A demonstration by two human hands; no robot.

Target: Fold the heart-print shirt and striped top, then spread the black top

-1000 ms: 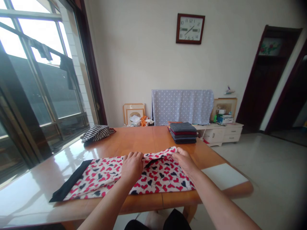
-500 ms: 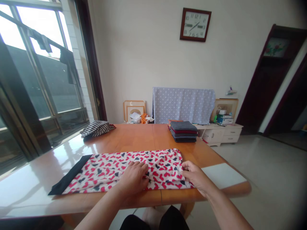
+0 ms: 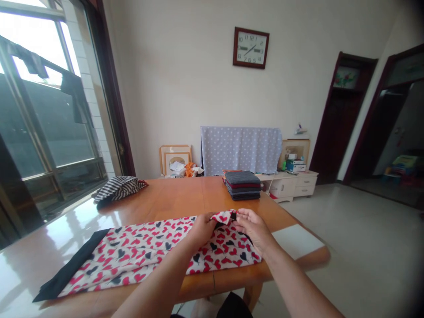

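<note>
A white garment with red and black hearts [image 3: 139, 247] lies lengthwise along the table's near side, a wide black band [image 3: 77, 260] at its left end. At its far right corner, my left hand [image 3: 202, 230] is closed on a raised bit of the cloth's edge. Just to the right, my right hand [image 3: 253, 227] pinches the same edge between thumb and fingers. Black fabric shows between the hands, under the lifted flap. Some fingertips are hidden by the cloth.
A stack of folded clothes [image 3: 242, 185] stands at the table's far side. Crumpled black-and-white striped clothing [image 3: 119, 189] lies at the far left. A white sheet [image 3: 298, 240] rests on the wooden table [image 3: 175, 196] at the right, near its rounded corner.
Both hands have moved from the garment's middle and right end to its far right corner. They now lift the edge there, baring black fabric. The view has turned slightly right.
</note>
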